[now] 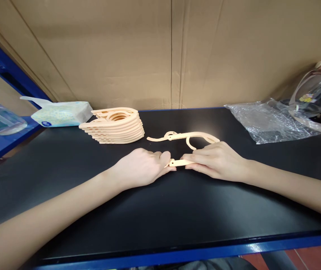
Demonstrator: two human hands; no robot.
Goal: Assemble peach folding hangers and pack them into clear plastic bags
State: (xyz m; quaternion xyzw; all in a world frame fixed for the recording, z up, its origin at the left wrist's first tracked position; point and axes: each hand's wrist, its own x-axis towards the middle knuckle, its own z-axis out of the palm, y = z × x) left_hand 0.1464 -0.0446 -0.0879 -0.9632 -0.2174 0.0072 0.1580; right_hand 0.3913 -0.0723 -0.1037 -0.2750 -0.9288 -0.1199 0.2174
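Between my hands is a peach plastic folding hanger (pixel 180 162), its pivot showing and much of it hidden by fingers. My left hand (pixel 145 167) is closed around one side of it. On the other side, my right hand (pixel 216 161) pinches the piece between thumb and fingers. Just behind lies a second peach plastic piece (pixel 182 136) with a curved arm and a hook, close to my right fingers. A neat stack of matching folded hangers (pixel 115 127) stands on the black tabletop (pixel 160 217) beyond my left hand.
A tissue pack (pixel 61 113) lies at the back left beside a blue metal frame (pixel 11 67). Crumpled clear plastic film (pixel 264 120) is at the back right, next to a transparent bag (pixel 317 93). Cardboard (pixel 121 48) rises behind the table.
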